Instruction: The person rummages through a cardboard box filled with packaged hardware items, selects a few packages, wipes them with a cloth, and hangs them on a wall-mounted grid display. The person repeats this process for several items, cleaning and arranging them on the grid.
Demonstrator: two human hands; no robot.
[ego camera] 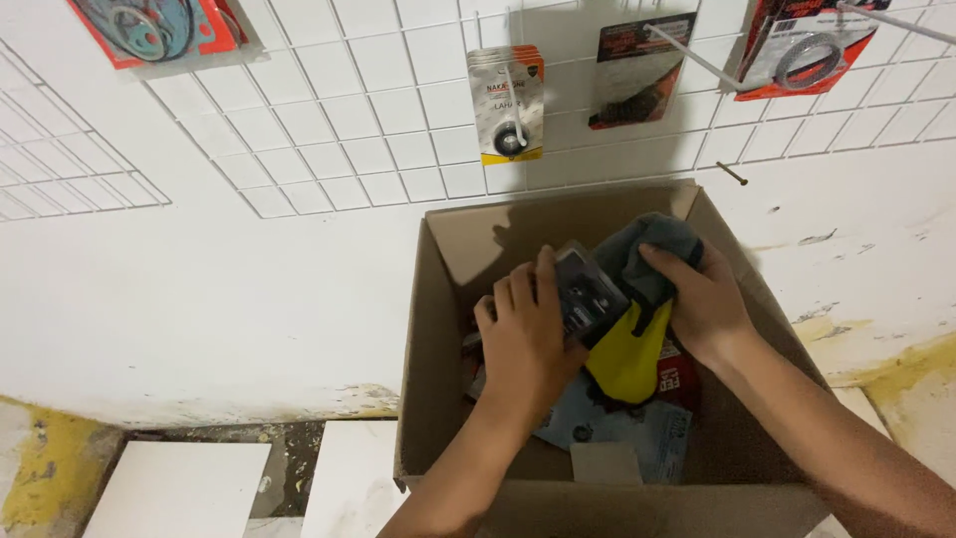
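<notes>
1. Cardboard box, open at the top, is stood against a white wall and is where all the handled items are found; its tall sides are likely to hem in any lifting from within.
2. Grey cloth, judged soft and light, is held bunched over a yellow piece in the upper right part of the box; it is gripped from above by the right hand, whose fingers are curled around it.
3. Black packaged item is pressed between both hands just beside the cloth; its clear wrapping is judged smooth and perhaps slippery, so its edges seem the surest place for a hold. It is clasped at its left side by the left hand, fingers closed against it.
4. Flat packets, blue-grey and red, are lain at the bottom under the hands and could be snagged.
5. Wire grid is fixed on the wall above, with carded goods hung from hooks, well apart from the hands.
</notes>
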